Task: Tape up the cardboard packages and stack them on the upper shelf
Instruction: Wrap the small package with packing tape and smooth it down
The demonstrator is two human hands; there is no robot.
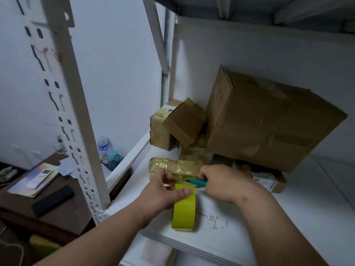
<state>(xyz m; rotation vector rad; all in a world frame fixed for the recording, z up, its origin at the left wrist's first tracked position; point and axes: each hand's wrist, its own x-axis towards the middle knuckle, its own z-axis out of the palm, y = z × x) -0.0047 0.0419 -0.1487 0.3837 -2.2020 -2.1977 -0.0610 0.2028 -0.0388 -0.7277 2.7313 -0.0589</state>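
White shelf board [288, 217], pale wall [115, 73], possibly desk [63, 212] left.

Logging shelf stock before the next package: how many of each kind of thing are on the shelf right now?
Cardboard boxes: 4 (large, tilted small, rear small, flat labelled)
Tape-wrapped package: 1
Yellow-green tape roll: 1
Teal cutter: 1
Total: 7

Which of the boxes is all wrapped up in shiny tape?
The small flat package right behind the hands. Glossy yellowish tape covers it, while the big box and the tilted little box show mostly plain brown cardboard.
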